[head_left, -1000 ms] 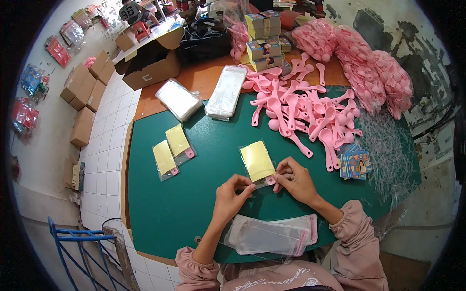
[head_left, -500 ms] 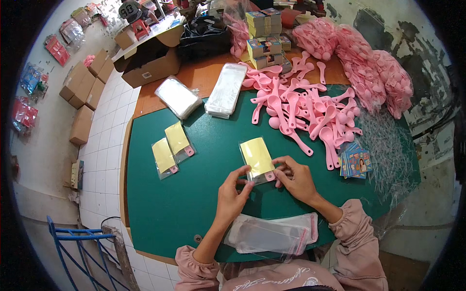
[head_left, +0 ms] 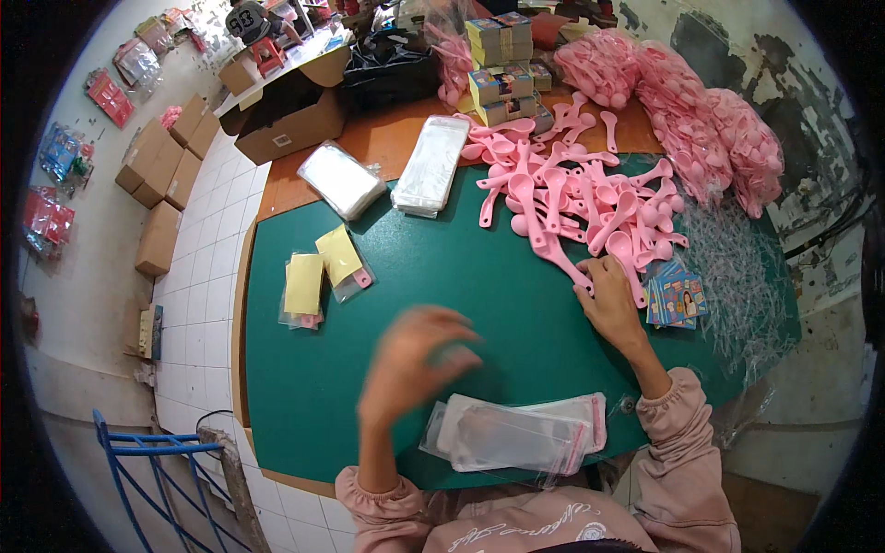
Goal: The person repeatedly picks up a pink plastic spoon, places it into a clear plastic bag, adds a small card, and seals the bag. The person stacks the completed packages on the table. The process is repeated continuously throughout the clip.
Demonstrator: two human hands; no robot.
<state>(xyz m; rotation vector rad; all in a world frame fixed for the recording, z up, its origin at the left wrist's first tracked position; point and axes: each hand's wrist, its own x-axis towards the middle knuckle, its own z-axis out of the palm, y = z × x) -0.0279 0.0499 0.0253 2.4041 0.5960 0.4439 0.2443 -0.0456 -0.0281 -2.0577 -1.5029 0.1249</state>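
right hand [head_left: 612,302] pinches a pink spoon [head_left: 560,256]; left hand [head_left: 415,358] blurred, fingers apart

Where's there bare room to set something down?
The green tabletop is bare between the yellow-card packets and pink spoons, beyond the left hand, and at near left, below those packets. Right side crowded: spoons, right hand, blue cards, plastic strands.

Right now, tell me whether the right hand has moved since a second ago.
Yes: the right hand has moved forward and rightward, nearer the blue cards.
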